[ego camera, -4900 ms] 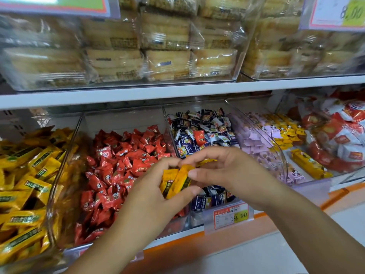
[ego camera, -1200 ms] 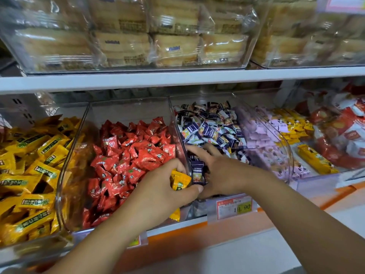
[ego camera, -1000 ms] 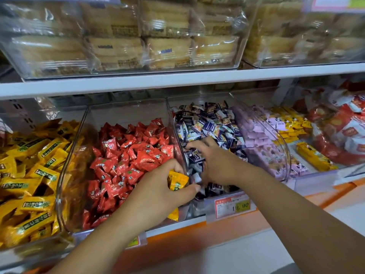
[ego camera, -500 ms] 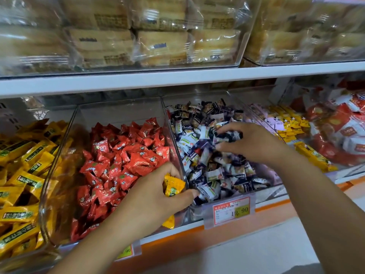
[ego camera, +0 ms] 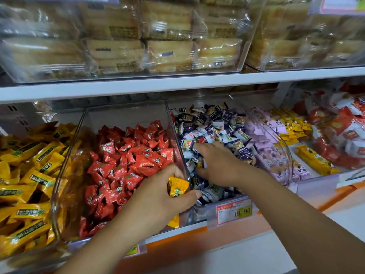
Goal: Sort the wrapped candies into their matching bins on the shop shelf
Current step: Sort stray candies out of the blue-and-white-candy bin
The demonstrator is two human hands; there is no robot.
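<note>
Pinching yellow candies (ego camera: 177,185) over the near right corner of the red bin (ego camera: 122,115), the left hand (ego camera: 158,198) curls its fingers; the right hand (ego camera: 217,165) spreads wide fingers on the blue candies (ego camera: 207,119).

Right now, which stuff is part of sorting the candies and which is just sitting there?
Part of the job: left hand gripping yellow candies; right hand among the blue-and-white candies; red candies; yellow pile on the left.
Just sitting there: cake packs up top; price tag; purple packets; red-and-white bags.
</note>
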